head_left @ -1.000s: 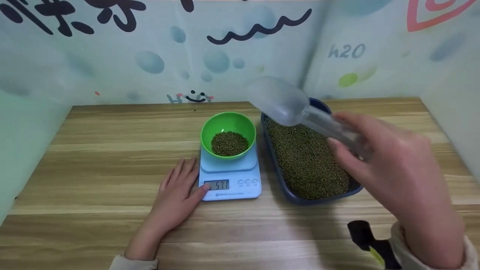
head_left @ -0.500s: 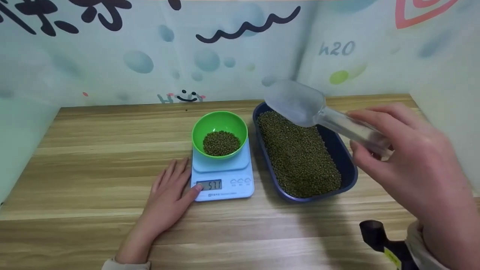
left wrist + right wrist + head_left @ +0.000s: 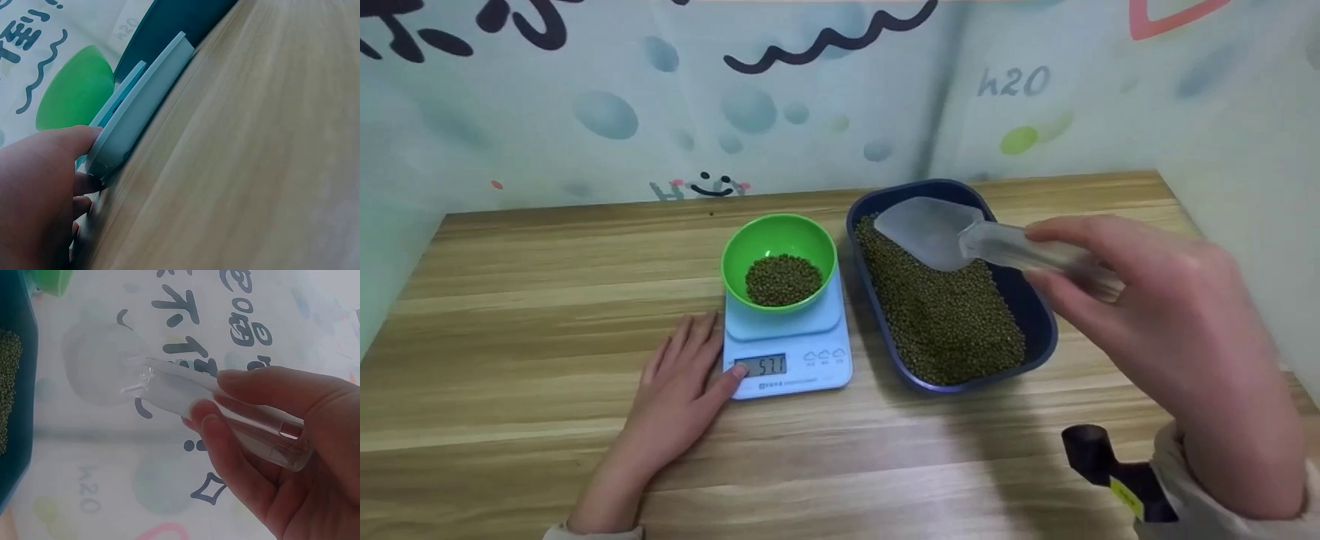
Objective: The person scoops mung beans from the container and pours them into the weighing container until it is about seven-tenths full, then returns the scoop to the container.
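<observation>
My right hand [image 3: 1155,307] grips the handle of a clear plastic scoop [image 3: 930,232], whose bowl is over the far end of a dark blue tub [image 3: 1039,330]. Small green-brown beans [image 3: 952,322] lie in that tub. No beans show in the scoop; in the right wrist view its handle [image 3: 180,388] sits between thumb and fingers. My left hand [image 3: 675,397] lies flat on the table, thumb on the left edge of a light blue kitchen scale [image 3: 810,375] beside its display, which reads about 57.1. On the scale stands a green bowl [image 3: 780,225] with a small heap of beans [image 3: 784,281].
The wooden table [image 3: 547,300] meets a printed backdrop [image 3: 825,45] at the back, with pale side walls. The tub stands close to the scale's right side. A black wrist strap mount [image 3: 1117,472] sticks out by my right sleeve.
The scoop has come down and tilted over toward the beans in the tub. My left hand stays by the scale, and the reading is the same. The head view has shifted slightly.
</observation>
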A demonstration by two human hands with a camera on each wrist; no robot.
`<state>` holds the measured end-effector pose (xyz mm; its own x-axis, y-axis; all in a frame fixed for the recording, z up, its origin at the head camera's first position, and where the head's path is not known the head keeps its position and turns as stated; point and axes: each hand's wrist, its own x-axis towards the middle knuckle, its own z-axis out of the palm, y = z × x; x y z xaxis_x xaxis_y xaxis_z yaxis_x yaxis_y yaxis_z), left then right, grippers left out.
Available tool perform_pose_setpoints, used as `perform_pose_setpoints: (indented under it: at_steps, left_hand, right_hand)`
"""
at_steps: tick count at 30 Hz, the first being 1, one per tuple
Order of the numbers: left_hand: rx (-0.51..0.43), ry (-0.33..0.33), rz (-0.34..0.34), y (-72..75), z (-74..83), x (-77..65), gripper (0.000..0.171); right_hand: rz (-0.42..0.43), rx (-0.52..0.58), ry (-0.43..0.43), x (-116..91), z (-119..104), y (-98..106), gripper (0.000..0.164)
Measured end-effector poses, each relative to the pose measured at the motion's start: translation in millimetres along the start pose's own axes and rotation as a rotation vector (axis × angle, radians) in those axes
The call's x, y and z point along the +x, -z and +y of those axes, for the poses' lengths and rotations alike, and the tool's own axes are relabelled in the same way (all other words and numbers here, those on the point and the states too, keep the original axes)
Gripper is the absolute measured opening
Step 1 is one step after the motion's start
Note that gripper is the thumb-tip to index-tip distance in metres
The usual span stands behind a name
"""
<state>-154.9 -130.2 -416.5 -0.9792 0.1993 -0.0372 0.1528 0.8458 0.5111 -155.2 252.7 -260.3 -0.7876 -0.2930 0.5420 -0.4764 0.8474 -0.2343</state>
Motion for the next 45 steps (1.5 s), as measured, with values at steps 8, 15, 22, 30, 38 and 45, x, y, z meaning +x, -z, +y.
perform_pose_setpoints:
  at_steps: [8, 15, 22, 30, 38, 45]
  left_hand:
    - [-0.003, 0.005, 0.024, 11.4, -6.4, -3.3, 0.067]
    - [-0.004, -0.041, 0.058, 18.0, -5.6, 5.7, 0.066]
    - [-0.012, -0.046, 0.048, 14.3, -3.6, 4.7, 0.065]
    - [0.0, -0.029, 0.017, 10.9, -7.3, -5.7, 0.066]
    - [-0.029, -0.036, 0.005, 4.9, -5.7, -3.6, 0.066]
    - [-0.032, -0.047, -0.012, -0.7, -1.9, 0.4, 0.066]
  right_hand:
    - [0.014, 0.061, 0.026, 8.6, -8.0, -3.4, 0.028]
    - [0.036, 0.091, -0.007, 14.8, -5.1, 1.5, 0.027]
    - [0.026, 0.113, -0.023, 11.4, -4.6, 4.5, 0.024]
    - [-0.002, 0.146, -0.019, 4.9, -9.1, 1.5, 0.026]
    - [0.032, 0.127, -0.002, 1.4, -9.0, 5.6, 0.037]
    - [0.078, 0.106, 0.006, -2.2, -5.3, 10.3, 0.034]
